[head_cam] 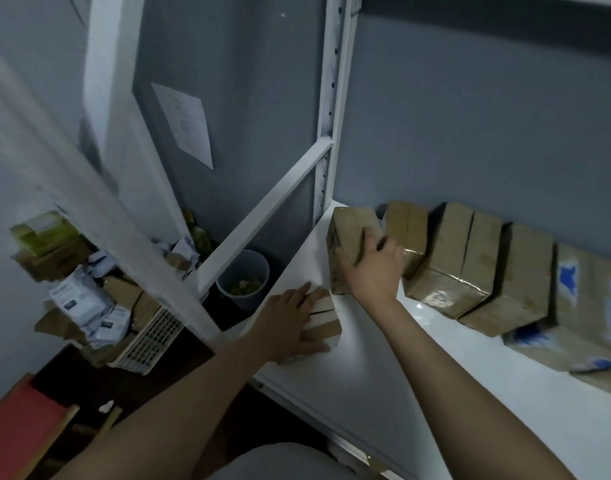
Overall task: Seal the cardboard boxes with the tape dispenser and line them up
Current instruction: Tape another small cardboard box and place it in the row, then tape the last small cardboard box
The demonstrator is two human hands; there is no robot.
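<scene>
A row of taped cardboard boxes [459, 261] stands against the grey wall on a white shelf [366, 358]. At the row's left end, my right hand [375, 271] grips a small brown box [349, 237], fingers curled over its front face. Nearer the shelf's left edge, my left hand [290, 323] lies flat with straight fingers on a low cardboard box [323, 322]. Two boxes with blue markings [588, 306] close the row on the right. No tape dispenser is in view.
A white metal rack post [328, 109] and a diagonal brace [262, 216] border the shelf on the left. Below them stand a plastic bucket [243, 278], a slatted crate [151, 337] and heaped packets and cardboard [79, 292]. A red stool [16, 424] is at the lower left.
</scene>
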